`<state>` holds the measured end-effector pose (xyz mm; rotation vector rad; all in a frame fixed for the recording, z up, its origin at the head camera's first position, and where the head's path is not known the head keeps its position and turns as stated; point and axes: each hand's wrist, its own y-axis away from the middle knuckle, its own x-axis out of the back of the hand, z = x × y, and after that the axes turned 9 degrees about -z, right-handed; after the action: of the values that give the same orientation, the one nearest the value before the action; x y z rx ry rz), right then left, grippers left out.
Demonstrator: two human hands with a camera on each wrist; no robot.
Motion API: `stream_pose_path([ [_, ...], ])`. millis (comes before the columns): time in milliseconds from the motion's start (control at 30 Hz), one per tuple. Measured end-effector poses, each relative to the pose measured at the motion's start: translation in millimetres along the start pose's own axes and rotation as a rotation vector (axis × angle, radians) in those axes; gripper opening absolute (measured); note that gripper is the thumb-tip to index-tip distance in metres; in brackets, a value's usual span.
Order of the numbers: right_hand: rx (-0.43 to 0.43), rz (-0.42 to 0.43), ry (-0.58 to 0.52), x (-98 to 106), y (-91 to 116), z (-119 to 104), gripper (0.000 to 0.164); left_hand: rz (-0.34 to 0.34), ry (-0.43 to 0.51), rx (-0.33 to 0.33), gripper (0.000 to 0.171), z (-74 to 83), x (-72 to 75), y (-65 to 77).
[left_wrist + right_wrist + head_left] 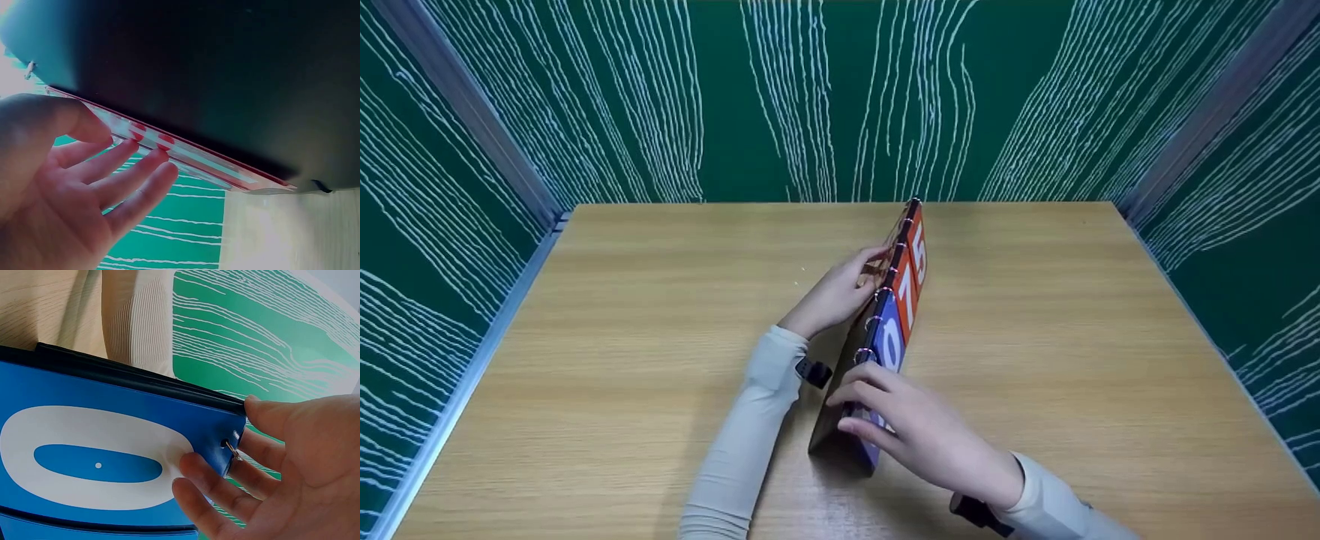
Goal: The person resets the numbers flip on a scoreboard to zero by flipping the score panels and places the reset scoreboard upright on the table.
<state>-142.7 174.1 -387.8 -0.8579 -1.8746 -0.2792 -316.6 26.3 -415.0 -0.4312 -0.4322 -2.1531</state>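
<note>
A flip scoreboard (907, 289) stands like a tent on the table, its ringed top edge running away from me. Red cards show 7 and 5; a blue card (98, 385) shows 0. My left hand (840, 296) is at its left side toward the far end. In the left wrist view, its fairly straight fingertips touch a glossy reddish card edge (225, 169) below the dark back panel (197, 73). My right hand (922, 431) reaches over the near end with loosely bent fingers. Its thumb is at the black edge, two fingers lie before the blue card, and others pass behind a metal ring (232, 450).
The wooden table (622, 300) spreads around the scoreboard. Green walls (855, 97) with white wavy lines rise behind and at both sides. Pale sleeves (742, 442) cover both arms, and a small black camera (814, 372) sits on the left wrist beside the board.
</note>
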Motion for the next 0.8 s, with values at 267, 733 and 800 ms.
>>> stream_pose_path([
  [267, -0.014, -0.016, 0.006, 0, 0, 0, 0.021, -0.044, -0.056, 0.001, 0.053, -6.6, 0.5, -0.6],
  [733, -0.009, -0.01, -0.003, 1, -1, 0, 0.02, -0.078, -0.074, 0.018, 0.052, -10.8, -0.1, -2.3],
  [800, -0.013, -0.014, -0.005, 1, -1, 0, 0.021, -0.098, -0.065, 0.028, 0.053, -11.2, 0.7, -1.3],
])
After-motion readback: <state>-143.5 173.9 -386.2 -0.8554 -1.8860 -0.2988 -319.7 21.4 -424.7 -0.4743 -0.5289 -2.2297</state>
